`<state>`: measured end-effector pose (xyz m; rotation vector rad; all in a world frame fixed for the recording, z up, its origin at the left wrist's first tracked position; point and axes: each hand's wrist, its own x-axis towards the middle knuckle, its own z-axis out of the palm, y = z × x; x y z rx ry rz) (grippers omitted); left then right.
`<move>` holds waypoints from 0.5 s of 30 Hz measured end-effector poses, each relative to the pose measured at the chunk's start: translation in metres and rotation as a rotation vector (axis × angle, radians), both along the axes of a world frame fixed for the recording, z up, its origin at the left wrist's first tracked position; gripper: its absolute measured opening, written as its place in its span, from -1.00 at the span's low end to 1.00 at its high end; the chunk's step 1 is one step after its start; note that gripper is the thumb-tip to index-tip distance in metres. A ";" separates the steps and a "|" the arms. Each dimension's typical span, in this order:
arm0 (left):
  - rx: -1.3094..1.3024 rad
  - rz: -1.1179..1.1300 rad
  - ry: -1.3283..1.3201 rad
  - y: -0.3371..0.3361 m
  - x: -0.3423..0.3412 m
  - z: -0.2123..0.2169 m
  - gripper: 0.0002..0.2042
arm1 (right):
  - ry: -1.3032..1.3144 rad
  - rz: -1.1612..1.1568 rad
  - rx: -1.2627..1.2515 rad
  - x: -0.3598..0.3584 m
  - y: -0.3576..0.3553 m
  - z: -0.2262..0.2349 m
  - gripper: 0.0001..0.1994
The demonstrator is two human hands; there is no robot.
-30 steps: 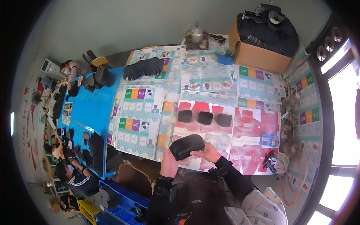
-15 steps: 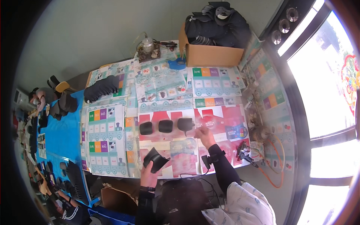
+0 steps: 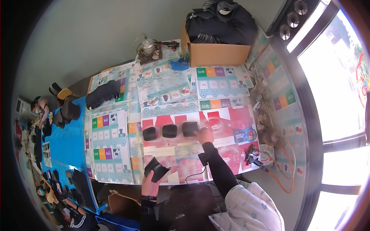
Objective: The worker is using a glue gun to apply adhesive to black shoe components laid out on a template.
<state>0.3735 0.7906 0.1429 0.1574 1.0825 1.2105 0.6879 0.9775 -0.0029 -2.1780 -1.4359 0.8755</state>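
My left hand (image 3: 149, 184) holds a black curved piece (image 3: 157, 169), bent like a shallow trough, above the table's front edge. Three similar dark pieces lie in a row on red-and-white printed sheets: a left piece (image 3: 149, 133), a middle piece (image 3: 169, 131) and a right piece (image 3: 189, 129). My right hand (image 3: 204, 135) reaches in from the right, its fingers closed at the near right corner of the right piece. The fingertips are partly hidden there. What exactly these pieces belong to cannot be made out.
A cardboard box (image 3: 219, 54) heaped with black pieces stands at the back, beside blue tape (image 3: 180, 64) and a metal pot (image 3: 148, 45). A spray gun (image 3: 253, 157) with an orange hose lies right. Stacked black pieces (image 3: 103, 94) sit back left. People work beside a blue table (image 3: 67, 142).
My right hand has moved left and forward to the right piece's corner. My left hand still holds its piece, now slightly lower and further left. The view has shifted a little.
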 end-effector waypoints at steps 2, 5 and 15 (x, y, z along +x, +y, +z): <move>-0.007 0.008 -0.026 0.003 0.003 -0.001 -0.60 | -0.047 0.021 0.098 -0.011 -0.005 -0.002 -0.65; -0.011 0.029 -0.056 0.002 0.003 0.001 -0.60 | -0.082 0.121 0.162 -0.015 -0.015 0.008 -0.75; 0.047 0.012 -0.014 0.000 -0.010 -0.002 -0.60 | 0.052 -0.296 0.186 0.142 0.013 -0.020 -0.72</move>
